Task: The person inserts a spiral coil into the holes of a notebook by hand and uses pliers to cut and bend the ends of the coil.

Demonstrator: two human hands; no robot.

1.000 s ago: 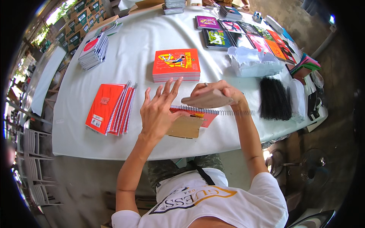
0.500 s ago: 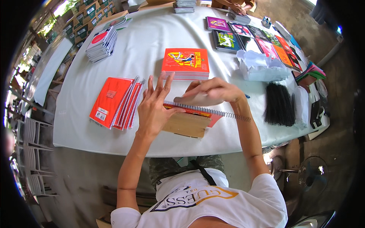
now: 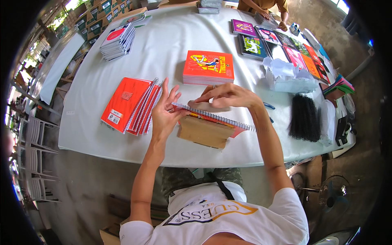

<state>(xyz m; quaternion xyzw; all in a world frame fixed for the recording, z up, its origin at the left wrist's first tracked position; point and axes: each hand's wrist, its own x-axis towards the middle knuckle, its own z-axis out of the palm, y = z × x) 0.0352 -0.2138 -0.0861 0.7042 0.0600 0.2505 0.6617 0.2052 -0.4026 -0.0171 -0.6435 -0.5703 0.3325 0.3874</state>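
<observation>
A red-covered notebook (image 3: 241, 126) stands on its edge in front of me, with a wire spiral coil (image 3: 220, 116) along its top edge. The coil's loose end sticks out past the notebook's right side. My left hand (image 3: 165, 111) grips the notebook's left end, thumb in front, some fingers raised. My right hand (image 3: 234, 97) is bent over the coil, holding a grey-brown flat pad (image 3: 209, 107) against it; its exact kind I cannot make out. A brown cardboard piece (image 3: 206, 132) leans at the notebook's near side.
Beyond my hands sits a stack of red-covered books (image 3: 210, 67). Spiral-bound red notebooks (image 3: 127, 104) lie left. Black coils (image 3: 304, 117), a paper-lined bin (image 3: 292, 81) and blue-handled pliers (image 3: 269, 106) are right. Across the table, another person's hands (image 3: 281, 24) work near colourful notebooks (image 3: 253, 45).
The coil's loose right end has become shorter as the coil moved left along the notebook. My right hand has shifted slightly over it. The other person's hands have moved apart.
</observation>
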